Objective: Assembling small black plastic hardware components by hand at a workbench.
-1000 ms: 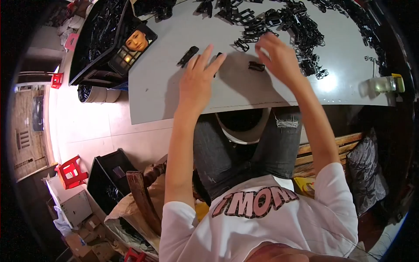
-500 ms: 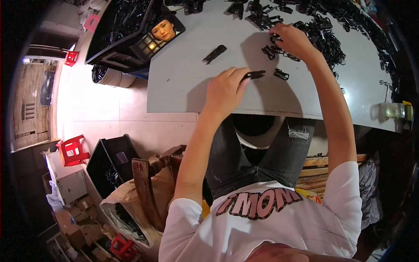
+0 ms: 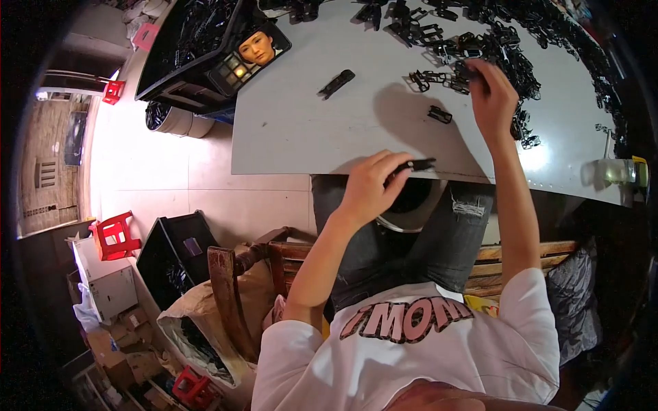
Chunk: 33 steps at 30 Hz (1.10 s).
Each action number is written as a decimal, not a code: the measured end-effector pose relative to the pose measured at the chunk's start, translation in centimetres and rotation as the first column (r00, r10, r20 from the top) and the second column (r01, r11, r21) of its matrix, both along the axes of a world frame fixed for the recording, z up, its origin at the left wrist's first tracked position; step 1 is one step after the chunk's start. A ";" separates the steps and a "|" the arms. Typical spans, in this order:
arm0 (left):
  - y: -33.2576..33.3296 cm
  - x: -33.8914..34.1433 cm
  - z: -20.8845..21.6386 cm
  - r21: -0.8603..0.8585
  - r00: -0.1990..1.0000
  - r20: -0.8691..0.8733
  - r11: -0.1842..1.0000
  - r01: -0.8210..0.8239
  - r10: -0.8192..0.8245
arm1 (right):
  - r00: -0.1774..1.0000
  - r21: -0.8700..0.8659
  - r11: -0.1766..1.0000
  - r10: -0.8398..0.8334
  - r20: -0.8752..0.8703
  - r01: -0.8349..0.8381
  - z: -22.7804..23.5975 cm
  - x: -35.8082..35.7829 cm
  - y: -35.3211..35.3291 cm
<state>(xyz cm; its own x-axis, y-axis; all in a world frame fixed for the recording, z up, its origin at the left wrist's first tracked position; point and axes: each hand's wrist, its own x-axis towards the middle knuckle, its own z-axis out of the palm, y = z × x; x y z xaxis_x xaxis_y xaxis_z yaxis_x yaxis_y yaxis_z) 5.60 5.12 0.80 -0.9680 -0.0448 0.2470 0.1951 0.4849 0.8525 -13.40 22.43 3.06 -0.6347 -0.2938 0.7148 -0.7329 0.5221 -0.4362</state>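
My left hand (image 3: 370, 188) is at the near edge of the grey table (image 3: 301, 137), shut on a small black clip-like part (image 3: 415, 165) held over the edge. My right hand (image 3: 490, 96) reaches forward into a heap of black parts (image 3: 507, 48), its fingers closing on one of them. Two loose black parts lie on the table: one (image 3: 439, 114) near my right hand, another longer one (image 3: 336, 83) further left.
A phone with a lit screen (image 3: 250, 55) leans on a black crate (image 3: 192, 48) at the table's left end. A clear cup (image 3: 617, 171) stands at the right edge. A white bucket (image 3: 404, 219) sits between my knees. On the floor are a red stool (image 3: 113, 233) and a black bin (image 3: 175, 260).
My left hand pulled back from the table's middle to its near edge, holding a black part. My right hand reached farther forward into the heap.
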 end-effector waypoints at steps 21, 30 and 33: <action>0.1 -2.8 -0.6 0.320 0.993 0.025 0.940 -0.120 0.118 | 0.869 0.353 0.919 -0.315 0.382 0.178 -1.7 9.5 5.1; 0.2 -2.9 -0.8 0.299 0.983 0.134 0.941 -0.158 0.122 | 0.971 0.267 0.964 -0.066 0.232 0.001 -1.2 6.3 0.2; -0.1 -3.0 -1.0 0.306 0.981 0.158 0.939 -0.158 0.114 | 0.966 0.323 0.945 -0.039 0.255 -0.047 -1.5 6.0 -0.3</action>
<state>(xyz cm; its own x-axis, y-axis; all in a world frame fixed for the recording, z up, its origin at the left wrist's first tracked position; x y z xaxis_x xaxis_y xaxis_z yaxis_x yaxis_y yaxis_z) 2.63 5.04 -0.22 -0.9704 -0.2325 0.0655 0.0181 0.2005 0.9795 -7.38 22.14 1.53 -0.7805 -0.4849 0.3947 -0.6223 0.6631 -0.4159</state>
